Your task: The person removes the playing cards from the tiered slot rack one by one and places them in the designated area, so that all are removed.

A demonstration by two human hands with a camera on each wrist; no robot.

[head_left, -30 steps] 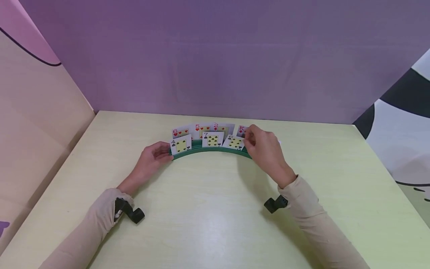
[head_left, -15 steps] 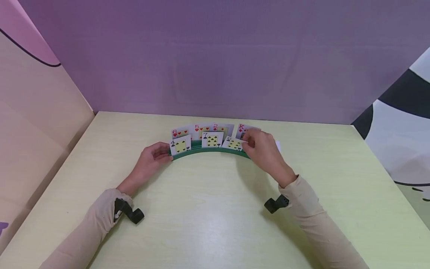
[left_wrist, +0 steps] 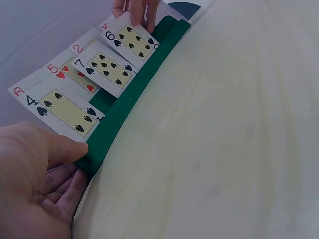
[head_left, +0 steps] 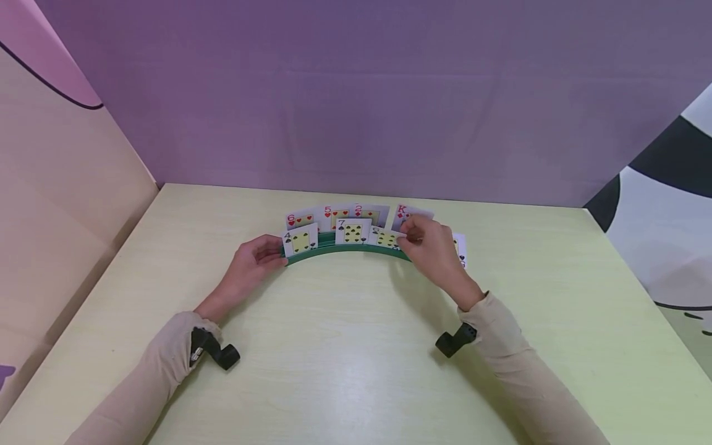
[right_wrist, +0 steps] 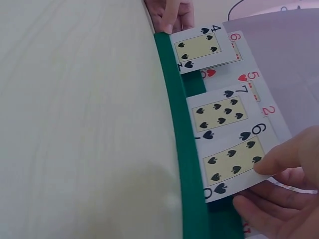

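Note:
A curved green card holder (head_left: 339,248) stands on the table, with playing cards upright in two rows. My left hand (head_left: 251,266) grips its left end, thumb in front beside the four of spades (left_wrist: 62,112). With thumb and fingers, my right hand (head_left: 436,250) pinches the right edge of the six of spades (right_wrist: 232,157). That six stands in the front row, its left edge right at the seven of spades (right_wrist: 219,114). Behind are the red six (head_left: 297,219), five of hearts (head_left: 335,213), red two (head_left: 371,213) and red king (head_left: 408,213), the king partly hidden by my right hand.
Another spade card (head_left: 460,249) shows at the holder's right end, mostly behind my right hand. The pale wooden table (head_left: 345,346) extends in front, and a purple wall panel (head_left: 367,111) rises behind its far edge.
My right hand has shifted slightly left with the six of spades, which now stands straighter and closer to the seven. More of the right-end card shows. My left hand stays put.

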